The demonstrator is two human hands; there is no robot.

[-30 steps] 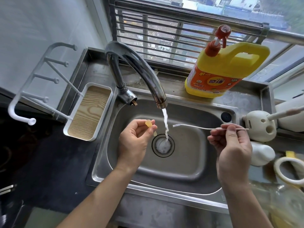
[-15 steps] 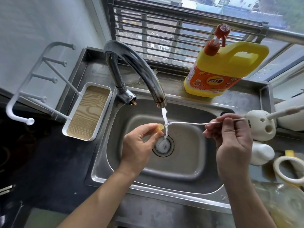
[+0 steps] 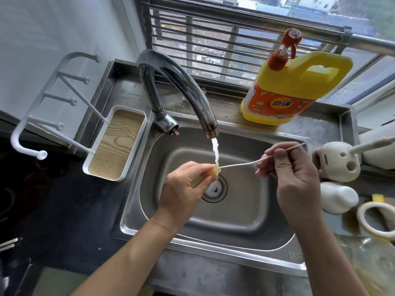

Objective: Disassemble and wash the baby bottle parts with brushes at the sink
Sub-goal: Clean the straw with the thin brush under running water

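My left hand (image 3: 183,189) pinches a small yellowish translucent bottle part (image 3: 214,170) over the steel sink (image 3: 241,212), right under the running water stream (image 3: 215,151) from the faucet (image 3: 181,86). My right hand (image 3: 292,180) pinches a thin white straw brush (image 3: 245,163). The brush's tip meets the yellowish part's opening. A long piece of the part seems to run back under my left fingers, mostly hidden.
A yellow dish-soap jug (image 3: 290,88) with a red pump stands behind the sink. A white brush holder (image 3: 337,163), a white bottle piece (image 3: 337,197) and a white ring (image 3: 378,221) lie at the right. A white drying rack (image 3: 113,144) sits at the left.
Both hands came together under the water. The brush tip, apart from the yellowish part a second ago, now reaches its opening. My right hand rose slightly.
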